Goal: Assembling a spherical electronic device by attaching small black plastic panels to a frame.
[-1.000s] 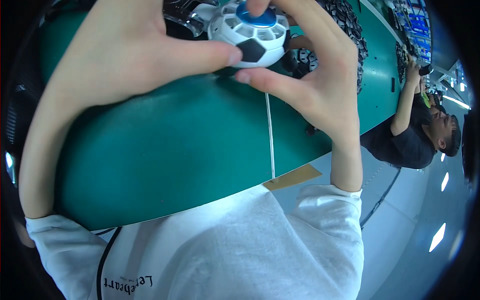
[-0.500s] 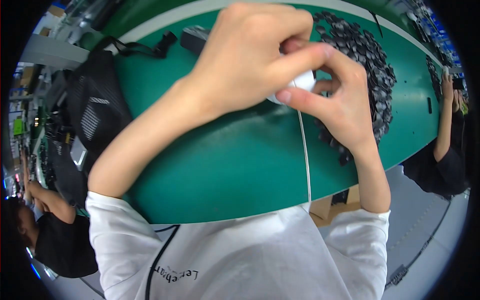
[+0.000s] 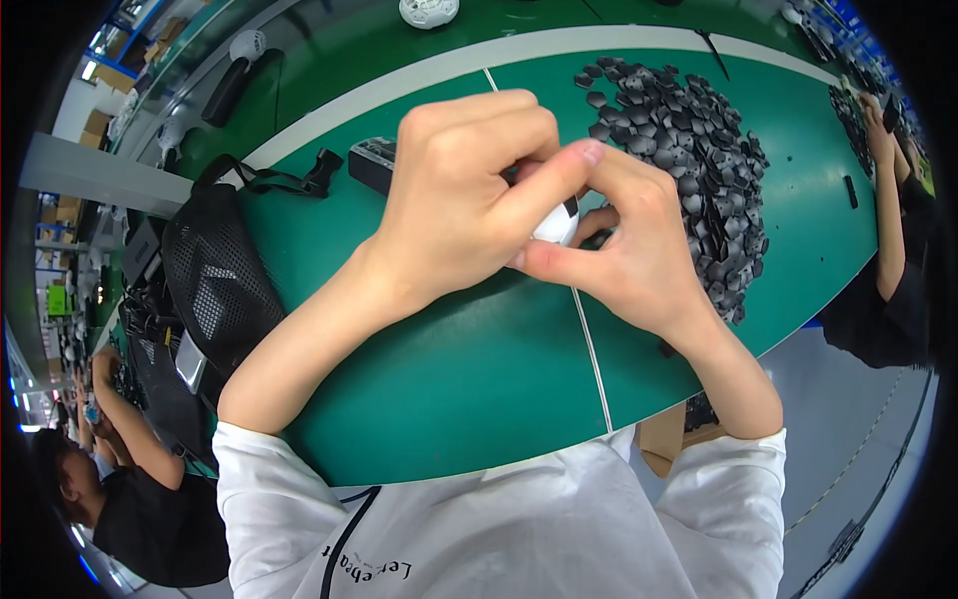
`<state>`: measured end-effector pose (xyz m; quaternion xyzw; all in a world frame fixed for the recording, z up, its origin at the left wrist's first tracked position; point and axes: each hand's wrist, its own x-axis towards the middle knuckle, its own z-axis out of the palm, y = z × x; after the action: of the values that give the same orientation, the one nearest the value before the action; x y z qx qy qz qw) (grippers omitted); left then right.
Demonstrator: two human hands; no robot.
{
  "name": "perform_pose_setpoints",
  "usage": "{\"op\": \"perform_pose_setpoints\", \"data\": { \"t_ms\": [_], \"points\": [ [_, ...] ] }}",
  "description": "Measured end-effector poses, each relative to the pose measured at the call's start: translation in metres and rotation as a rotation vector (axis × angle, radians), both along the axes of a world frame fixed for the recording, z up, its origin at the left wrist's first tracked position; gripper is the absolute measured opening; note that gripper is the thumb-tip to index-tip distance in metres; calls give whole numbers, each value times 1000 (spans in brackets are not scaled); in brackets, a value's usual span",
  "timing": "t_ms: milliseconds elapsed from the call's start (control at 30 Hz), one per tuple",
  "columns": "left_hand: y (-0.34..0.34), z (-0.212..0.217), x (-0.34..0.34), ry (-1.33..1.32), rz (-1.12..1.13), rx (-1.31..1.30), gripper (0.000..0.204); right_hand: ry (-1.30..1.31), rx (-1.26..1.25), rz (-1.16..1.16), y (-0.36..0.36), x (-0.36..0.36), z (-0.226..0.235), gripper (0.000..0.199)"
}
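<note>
a small white round part (image 3: 555, 226) is pinched above the green counter (image 3: 449, 369) by the closed left hand (image 3: 461, 200) and right hand (image 3: 619, 250), steadied from both sides; a heap of black pieces (image 3: 689, 140) lies near the right hand.

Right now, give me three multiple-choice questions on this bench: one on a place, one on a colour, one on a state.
1. Where is the pile of black pieces?
A. right of the hands
B. on the bag
C. on the floor

2. What colour is the table?
A. red
B. green
C. yellow

3. How is the white part held?
A. lying alone
B. left hand only
C. between both hands

Answers: 1 A, the pile lies right of the right hand. 2 B, its top is green. 3 C, the left hand and the right close round it.
</note>
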<state>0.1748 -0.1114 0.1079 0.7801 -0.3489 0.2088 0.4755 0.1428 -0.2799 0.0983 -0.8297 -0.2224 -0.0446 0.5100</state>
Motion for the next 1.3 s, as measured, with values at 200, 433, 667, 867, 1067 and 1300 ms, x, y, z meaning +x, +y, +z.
{"op": "perform_pose_setpoints", "data": {
  "t_ms": [200,433,667,867,1067,1300],
  "points": [
    [-4,3,-4,62,71,21,35,-15,68,14,-2,5,-8,40],
    [-6,3,-3,130,114,16,32,-80,35,-18,-5,3,-9,37],
    [-2,4,-6,94,141,60,34,-100,76,-5,1,4,-13,38],
    [1,2,-8,146,131,136,39,-117,87,4,0,3,-13,38],
    [-1,1,-9,80,162,115,40,-93,-15,-1,-1,3,-13,39],
    [-3,-4,-7,180,168,60,41,-55,46,-3,2,6,-15,38]
  ]
}}
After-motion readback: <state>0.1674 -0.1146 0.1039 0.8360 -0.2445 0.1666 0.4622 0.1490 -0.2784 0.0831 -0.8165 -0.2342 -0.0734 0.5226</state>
